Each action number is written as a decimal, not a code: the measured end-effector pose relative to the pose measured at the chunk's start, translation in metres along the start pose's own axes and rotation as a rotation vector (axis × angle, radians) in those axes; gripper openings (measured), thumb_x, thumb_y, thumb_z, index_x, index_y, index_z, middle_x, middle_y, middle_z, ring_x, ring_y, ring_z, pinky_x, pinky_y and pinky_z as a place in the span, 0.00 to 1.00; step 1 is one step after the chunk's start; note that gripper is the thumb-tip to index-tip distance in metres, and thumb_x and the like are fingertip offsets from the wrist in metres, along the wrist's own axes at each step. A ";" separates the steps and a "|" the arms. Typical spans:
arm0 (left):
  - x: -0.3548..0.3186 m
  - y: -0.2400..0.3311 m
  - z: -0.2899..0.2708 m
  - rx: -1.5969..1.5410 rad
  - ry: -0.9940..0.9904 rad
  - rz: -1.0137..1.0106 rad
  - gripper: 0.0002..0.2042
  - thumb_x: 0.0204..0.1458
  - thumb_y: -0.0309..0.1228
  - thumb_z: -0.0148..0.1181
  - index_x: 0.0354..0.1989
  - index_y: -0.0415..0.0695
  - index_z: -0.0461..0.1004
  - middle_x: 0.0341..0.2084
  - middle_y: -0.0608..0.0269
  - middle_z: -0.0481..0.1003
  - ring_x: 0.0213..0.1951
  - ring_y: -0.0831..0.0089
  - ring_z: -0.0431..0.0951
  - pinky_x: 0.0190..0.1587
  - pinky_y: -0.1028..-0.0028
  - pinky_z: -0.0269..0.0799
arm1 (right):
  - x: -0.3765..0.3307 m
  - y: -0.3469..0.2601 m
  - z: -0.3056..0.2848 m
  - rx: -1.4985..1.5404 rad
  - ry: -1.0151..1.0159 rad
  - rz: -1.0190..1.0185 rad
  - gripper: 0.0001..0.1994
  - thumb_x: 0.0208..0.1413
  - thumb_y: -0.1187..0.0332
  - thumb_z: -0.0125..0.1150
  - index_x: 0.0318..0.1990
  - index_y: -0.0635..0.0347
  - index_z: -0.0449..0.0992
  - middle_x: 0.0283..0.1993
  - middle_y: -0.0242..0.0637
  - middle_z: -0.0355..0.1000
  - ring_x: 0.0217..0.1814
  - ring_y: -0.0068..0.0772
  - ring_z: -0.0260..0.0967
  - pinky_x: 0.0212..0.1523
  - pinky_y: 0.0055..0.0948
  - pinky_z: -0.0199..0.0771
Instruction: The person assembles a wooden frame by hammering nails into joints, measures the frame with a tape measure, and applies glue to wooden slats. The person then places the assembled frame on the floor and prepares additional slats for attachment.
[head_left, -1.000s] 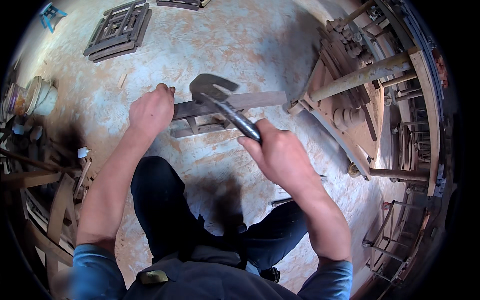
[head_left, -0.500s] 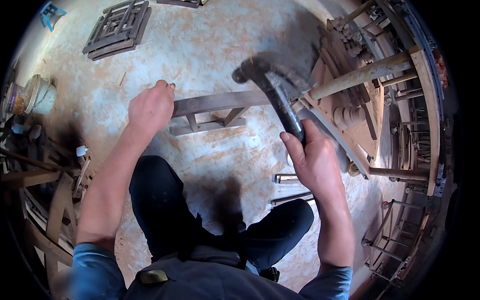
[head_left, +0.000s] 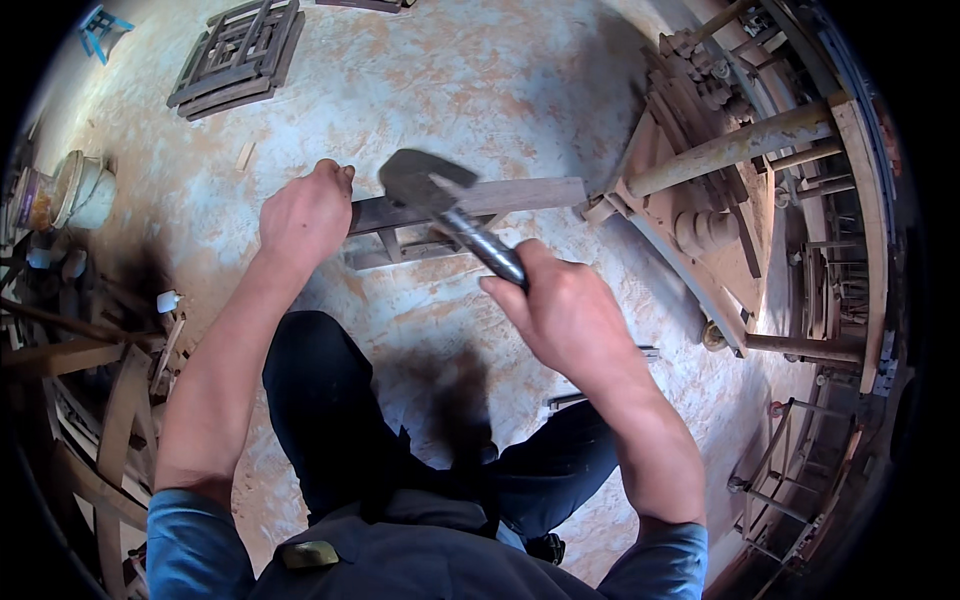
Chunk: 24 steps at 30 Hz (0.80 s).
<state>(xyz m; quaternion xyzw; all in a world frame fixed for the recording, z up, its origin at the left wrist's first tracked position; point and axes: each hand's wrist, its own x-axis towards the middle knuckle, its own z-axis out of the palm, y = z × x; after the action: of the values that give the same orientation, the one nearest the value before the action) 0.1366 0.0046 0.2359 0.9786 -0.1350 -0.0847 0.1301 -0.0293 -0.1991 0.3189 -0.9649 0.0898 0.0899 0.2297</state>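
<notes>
My left hand [head_left: 308, 215] is closed around the left end of a dark wooden frame [head_left: 540, 194], made of a long rail with short crosspieces and a shorter rail on the near side. Over the rail, my right hand [head_left: 575, 315] grips a hammer [head_left: 485, 245] by its dark handle. The hammer's head is slightly blurred and overlaps the left-middle part of the rail in view. I cannot tell whether it touches the wood. The hammer hides part of the crosspieces.
Wooden frames [head_left: 238, 75] lie stacked at the far left. A whitish bucket [head_left: 92, 195] stands at the left edge, above curved wooden parts [head_left: 115, 420]. To the right are a wooden rack [head_left: 860, 230] and a board bearing loose wooden pieces [head_left: 700, 232].
My right hand has swung the hammer leftward and lower, from the rail's right part to its left-middle part. The left hand and the wooden frame have hardly moved.
</notes>
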 end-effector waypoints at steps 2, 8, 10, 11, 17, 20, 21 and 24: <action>0.000 0.000 0.000 -0.005 -0.002 0.014 0.19 0.65 0.42 0.39 0.40 0.40 0.73 0.29 0.43 0.79 0.36 0.45 0.79 0.41 0.52 0.72 | -0.010 0.003 -0.015 0.031 0.054 0.087 0.18 0.58 0.57 0.60 0.37 0.66 0.69 0.22 0.54 0.73 0.27 0.59 0.74 0.30 0.49 0.75; -0.002 0.003 -0.002 0.012 -0.014 0.026 0.19 0.65 0.41 0.39 0.40 0.39 0.72 0.29 0.44 0.79 0.36 0.46 0.79 0.41 0.52 0.72 | -0.029 0.039 -0.024 0.066 0.187 0.305 0.17 0.59 0.58 0.60 0.36 0.67 0.71 0.21 0.56 0.70 0.27 0.59 0.73 0.30 0.45 0.72; -0.003 0.007 -0.002 0.009 -0.019 0.034 0.18 0.65 0.41 0.40 0.39 0.40 0.73 0.30 0.43 0.79 0.36 0.46 0.79 0.42 0.52 0.72 | -0.028 0.059 -0.015 0.010 0.132 0.258 0.17 0.59 0.58 0.60 0.36 0.68 0.71 0.22 0.57 0.71 0.28 0.60 0.73 0.30 0.46 0.71; -0.003 0.005 -0.003 0.008 -0.015 0.031 0.18 0.65 0.41 0.40 0.39 0.40 0.73 0.30 0.43 0.79 0.36 0.46 0.79 0.42 0.52 0.72 | -0.025 0.058 -0.016 0.026 0.133 0.250 0.17 0.59 0.58 0.59 0.36 0.68 0.71 0.22 0.57 0.71 0.28 0.60 0.73 0.30 0.46 0.71; -0.003 -0.002 0.000 0.039 -0.002 0.007 0.18 0.65 0.41 0.40 0.39 0.40 0.73 0.31 0.43 0.79 0.38 0.45 0.79 0.43 0.52 0.72 | -0.028 0.039 -0.020 0.126 0.233 0.306 0.16 0.59 0.60 0.60 0.34 0.68 0.69 0.23 0.59 0.70 0.29 0.62 0.72 0.32 0.48 0.71; -0.001 0.005 -0.003 0.018 -0.002 0.025 0.18 0.65 0.41 0.39 0.39 0.40 0.73 0.31 0.43 0.79 0.38 0.45 0.78 0.43 0.53 0.72 | -0.026 0.059 -0.008 0.081 0.135 0.302 0.17 0.59 0.59 0.60 0.34 0.68 0.69 0.24 0.60 0.71 0.31 0.63 0.72 0.33 0.49 0.71; -0.001 0.007 -0.003 0.019 -0.019 0.015 0.18 0.65 0.41 0.39 0.39 0.40 0.73 0.32 0.43 0.79 0.39 0.45 0.78 0.44 0.53 0.72 | -0.026 0.059 -0.010 0.090 0.122 0.303 0.18 0.59 0.58 0.60 0.33 0.68 0.69 0.24 0.60 0.71 0.31 0.63 0.72 0.34 0.49 0.71; 0.001 0.005 -0.006 0.025 -0.038 0.024 0.19 0.65 0.41 0.38 0.40 0.40 0.73 0.34 0.42 0.78 0.41 0.46 0.78 0.46 0.54 0.72 | -0.024 0.055 -0.012 0.047 0.124 0.304 0.18 0.59 0.57 0.59 0.34 0.68 0.70 0.24 0.59 0.72 0.31 0.63 0.72 0.35 0.49 0.71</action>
<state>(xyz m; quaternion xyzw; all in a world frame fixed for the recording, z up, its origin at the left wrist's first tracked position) 0.1378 0.0006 0.2428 0.9767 -0.1501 -0.1001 0.1160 -0.0627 -0.2495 0.3112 -0.9382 0.2509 0.0619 0.2301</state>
